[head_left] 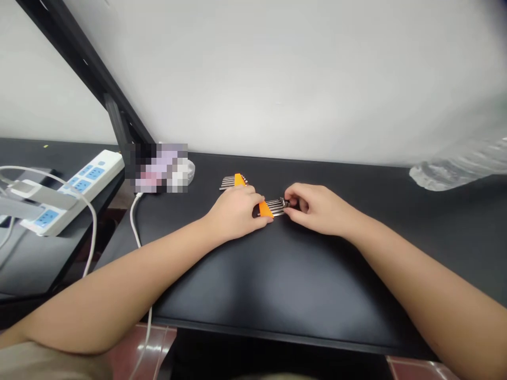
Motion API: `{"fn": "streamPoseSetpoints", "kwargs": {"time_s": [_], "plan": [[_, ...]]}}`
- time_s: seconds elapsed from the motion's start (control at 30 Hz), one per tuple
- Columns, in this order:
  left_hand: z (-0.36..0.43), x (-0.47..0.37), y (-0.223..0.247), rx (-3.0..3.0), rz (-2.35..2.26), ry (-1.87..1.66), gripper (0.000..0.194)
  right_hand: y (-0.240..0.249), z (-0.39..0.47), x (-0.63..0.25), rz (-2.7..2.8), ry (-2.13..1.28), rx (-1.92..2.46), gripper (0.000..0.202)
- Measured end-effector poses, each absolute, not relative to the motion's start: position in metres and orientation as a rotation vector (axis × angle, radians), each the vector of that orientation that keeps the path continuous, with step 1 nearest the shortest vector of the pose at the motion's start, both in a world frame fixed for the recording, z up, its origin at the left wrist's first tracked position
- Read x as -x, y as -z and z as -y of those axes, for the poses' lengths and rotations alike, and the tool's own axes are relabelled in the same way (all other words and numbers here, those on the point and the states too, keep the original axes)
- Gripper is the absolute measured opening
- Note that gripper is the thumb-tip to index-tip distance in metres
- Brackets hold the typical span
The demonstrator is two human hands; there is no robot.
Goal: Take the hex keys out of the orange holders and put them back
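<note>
An orange holder (pixel 266 210) with several metal hex keys (pixel 276 207) lies low over the black table. My left hand (pixel 237 211) grips the holder between thumb and fingers. At the bent ends of the keys, my right hand (pixel 312 207) is closed in a pinch on the hex keys; which of them it holds is hard to make out. Just beyond my left hand rests a second orange holder (pixel 239 180), also filled with hex keys (pixel 227 182), partly hidden by that hand.
A white power strip (pixel 79 190) with cables (pixel 94 232) lies on the left table. Toward the back left are a blurred-out purplish item (pixel 164 163) and a slanted black metal bar (pixel 91 74). Clear plastic wrapping (pixel 439 171) lies at the right, by the white wall (pixel 293 79).
</note>
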State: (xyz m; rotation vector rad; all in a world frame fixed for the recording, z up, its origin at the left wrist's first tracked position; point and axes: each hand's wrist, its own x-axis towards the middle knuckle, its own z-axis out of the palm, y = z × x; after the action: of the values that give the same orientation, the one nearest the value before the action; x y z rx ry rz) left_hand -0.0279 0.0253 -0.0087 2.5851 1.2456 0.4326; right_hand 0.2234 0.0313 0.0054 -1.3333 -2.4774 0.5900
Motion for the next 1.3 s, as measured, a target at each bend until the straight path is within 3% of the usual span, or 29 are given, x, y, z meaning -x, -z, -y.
{"fn": "streamPoseSetpoints", "kwargs": {"time_s": [0.3, 0.47, 0.77, 0.9, 1.1, 1.3], "plan": [[-0.024, 0.027, 0.006, -2.569, -1.283, -0.409, 0.038, -0.007, -0.031, -0.228, 2.563, -0.652, 1.128, 0.004], [-0.023, 0.025, 0.003, -2.577, -1.294, -0.394, 0.034, -0.011, -0.024, -0.224, 2.722, -0.494, 1.069, 0.009], [-0.023, 0.025, 0.000, -2.538, -1.300, -0.379, 0.032, -0.008, -0.012, -0.213, 2.784, -0.240, 1.346, 0.008], [-0.024, 0.026, 0.001, -2.547, -1.284, -0.400, 0.032, -0.008, -0.012, -0.205, 2.563, -0.462, 1.611, 0.004], [-0.023, 0.027, 0.003, -2.572, -1.294, -0.398, 0.033, -0.019, -0.018, -0.212, 2.243, -1.355, 1.740, 0.005], [-0.023, 0.026, 0.001, -2.559, -1.300, -0.391, 0.032, -0.020, -0.028, -0.225, 2.157, -1.491, 1.634, 0.010]]}}
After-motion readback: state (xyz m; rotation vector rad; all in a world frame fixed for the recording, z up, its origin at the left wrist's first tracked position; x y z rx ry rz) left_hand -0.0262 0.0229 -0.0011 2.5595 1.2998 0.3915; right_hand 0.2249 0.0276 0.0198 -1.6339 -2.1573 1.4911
